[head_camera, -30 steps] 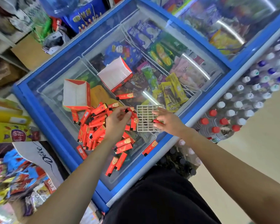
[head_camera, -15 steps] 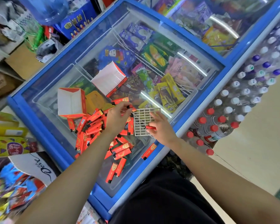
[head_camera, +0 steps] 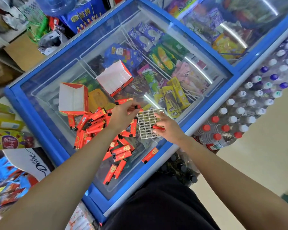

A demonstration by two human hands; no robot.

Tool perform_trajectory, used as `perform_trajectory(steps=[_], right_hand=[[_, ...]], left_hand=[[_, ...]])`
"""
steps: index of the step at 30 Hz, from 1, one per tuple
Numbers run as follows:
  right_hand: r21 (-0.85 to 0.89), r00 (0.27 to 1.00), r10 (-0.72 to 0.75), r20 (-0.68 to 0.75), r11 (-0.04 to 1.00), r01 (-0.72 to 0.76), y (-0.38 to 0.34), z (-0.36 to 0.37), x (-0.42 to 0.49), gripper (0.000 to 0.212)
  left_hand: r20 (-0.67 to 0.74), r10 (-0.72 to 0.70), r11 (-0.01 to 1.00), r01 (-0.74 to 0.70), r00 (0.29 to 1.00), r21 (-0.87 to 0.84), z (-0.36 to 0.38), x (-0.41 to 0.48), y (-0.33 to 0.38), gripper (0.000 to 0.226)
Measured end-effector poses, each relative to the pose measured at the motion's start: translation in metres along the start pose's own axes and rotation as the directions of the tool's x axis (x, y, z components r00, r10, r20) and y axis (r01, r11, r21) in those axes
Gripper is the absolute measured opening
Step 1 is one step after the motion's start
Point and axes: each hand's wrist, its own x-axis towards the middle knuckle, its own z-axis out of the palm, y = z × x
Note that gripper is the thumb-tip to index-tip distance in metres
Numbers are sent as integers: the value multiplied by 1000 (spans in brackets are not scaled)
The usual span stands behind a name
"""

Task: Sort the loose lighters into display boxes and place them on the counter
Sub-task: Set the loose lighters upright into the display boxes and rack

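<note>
Seen from above, a person stood at a blue-framed chest freezer (head_camera: 35,123), its glass lid serving as a counter. The left hand (head_camera: 123,116) was curled round a red lighter (head_camera: 137,107) (black tip showing) above a pile of loose lighters (head_camera: 93,125). The right hand (head_camera: 170,128) pinched a second lighter (head_camera: 158,127) over a white grid tray (head_camera: 146,120), possibly touching it. An open display box (head_camera: 73,98) stood against the pile's far edge, and a tipped box (head_camera: 114,77) lay just beyond.

spanning centre to 12 o'clock: blue-framed glass-topped freezer (head_camera: 50,138) | reflecting at 1 o'clock: strip light (head_camera: 196,70) | crowding 3 o'clock: capped bottles (head_camera: 249,103) | showing at 4 o'clock: pale floor (head_camera: 264,163)
</note>
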Motion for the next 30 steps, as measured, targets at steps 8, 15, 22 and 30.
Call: perform_trajectory(steps=[8,15,22,30], right_hand=[[213,974,84,-209,976,-38,-17,-16,4,16],[258,962,64,-264,966,6,-22,-20,14,22],[337,920,118,-373,941,16,-36,-22,13,20],[384,929,106,-354,922,41,-50,-9,19,19]], left_hand=[[1,23,998,-23,1000,55,3,-7,-13,18],[140,6,985,-31,990,172,10,-2,-8,16],[-19,-85,995,86,996,46,11,-19,-16,49],[-78,-156,794,172,985,583,20,-64,-37,67]])
